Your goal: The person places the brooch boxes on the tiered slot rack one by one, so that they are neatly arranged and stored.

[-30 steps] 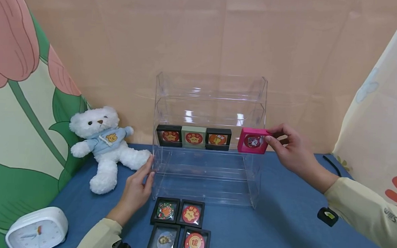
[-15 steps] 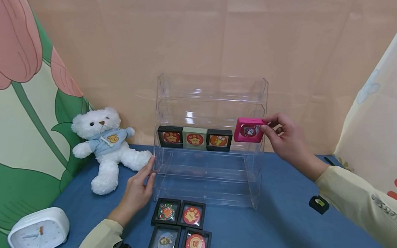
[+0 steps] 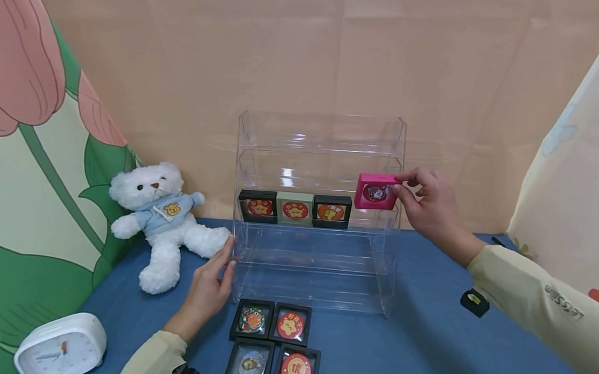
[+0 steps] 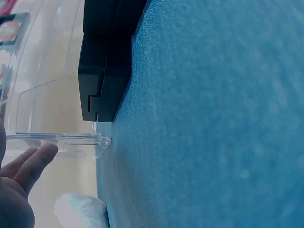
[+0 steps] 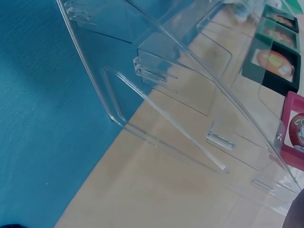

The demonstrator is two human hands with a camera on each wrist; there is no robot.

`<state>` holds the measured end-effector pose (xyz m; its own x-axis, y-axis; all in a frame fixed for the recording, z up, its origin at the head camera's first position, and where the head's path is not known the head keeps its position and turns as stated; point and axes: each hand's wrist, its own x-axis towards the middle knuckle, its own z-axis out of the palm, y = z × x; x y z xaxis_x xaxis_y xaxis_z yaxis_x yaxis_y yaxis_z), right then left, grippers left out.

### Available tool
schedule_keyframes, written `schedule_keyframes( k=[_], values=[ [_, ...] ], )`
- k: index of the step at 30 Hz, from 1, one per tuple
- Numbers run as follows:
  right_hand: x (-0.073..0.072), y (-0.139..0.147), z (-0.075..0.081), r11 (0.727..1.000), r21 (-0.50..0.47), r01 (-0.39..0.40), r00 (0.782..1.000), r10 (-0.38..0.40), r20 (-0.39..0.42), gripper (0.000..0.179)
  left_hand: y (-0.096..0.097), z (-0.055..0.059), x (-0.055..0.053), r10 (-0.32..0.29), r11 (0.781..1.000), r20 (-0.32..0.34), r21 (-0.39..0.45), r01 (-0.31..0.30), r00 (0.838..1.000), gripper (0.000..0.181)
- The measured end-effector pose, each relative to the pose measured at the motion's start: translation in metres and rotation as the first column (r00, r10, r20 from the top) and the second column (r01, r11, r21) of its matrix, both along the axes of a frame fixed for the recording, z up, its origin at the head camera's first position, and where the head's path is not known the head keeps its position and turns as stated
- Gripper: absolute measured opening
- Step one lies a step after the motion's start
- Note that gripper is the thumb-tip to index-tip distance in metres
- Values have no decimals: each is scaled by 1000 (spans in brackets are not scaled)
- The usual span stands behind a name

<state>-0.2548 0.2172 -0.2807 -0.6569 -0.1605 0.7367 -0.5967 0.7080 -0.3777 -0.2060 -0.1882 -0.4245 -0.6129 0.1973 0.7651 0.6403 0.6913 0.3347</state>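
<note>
My right hand [image 3: 428, 202] pinches the right edge of a pink badge box [image 3: 375, 192] between thumb and fingers. The box is upright, a bit higher than its neighbours, at the right end of the clear acrylic tiered rack [image 3: 315, 229]. Left of it on the same tier stand a black badge box [image 3: 257, 207], a pale green one [image 3: 294, 208] and another black one [image 3: 331, 212]. With fingers extended, my left hand [image 3: 205, 292] rests against the rack's left side; in the left wrist view its fingertips lie at the clear side panel [image 4: 80, 139].
Several black framed badges [image 3: 296, 372] lie in two rows on the blue cloth [image 3: 397, 350] before the rack. A white teddy bear [image 3: 162, 225] sits to the left, its foot near my left hand. A white clock [image 3: 62, 347] stands at the front left.
My right hand has raised the pink badge box and carried it slightly left, closer to the black box beside it. The left hand has stayed at the rack's side.
</note>
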Motion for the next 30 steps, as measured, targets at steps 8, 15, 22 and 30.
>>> schedule_keyframes(
  k=[8, 15, 22, 30],
  values=[
    [0, -2, -13, 1000, 23, 19, 998, -21, 59, 19, 1, 1, 1, -11, 1000, -1, 8, 11, 1000, 60],
    [2, -4, -18, 998, 60, 36, 996, -41, 80, 18, 0, 1, 1, -9, 1000, 2, 6, 9, 1000, 60],
    [3, -8, -17, 988, 135, 78, 993, -89, 83, 18, 0, 2, 0, -6, 1000, -8, 1, 6, 1000, 57],
    [5, -13, -18, 980, 169, 105, 989, -120, 82, 21, 1, 0, 0, 0, 1000, -12, -2, 0, 1000, 60]
  ],
)
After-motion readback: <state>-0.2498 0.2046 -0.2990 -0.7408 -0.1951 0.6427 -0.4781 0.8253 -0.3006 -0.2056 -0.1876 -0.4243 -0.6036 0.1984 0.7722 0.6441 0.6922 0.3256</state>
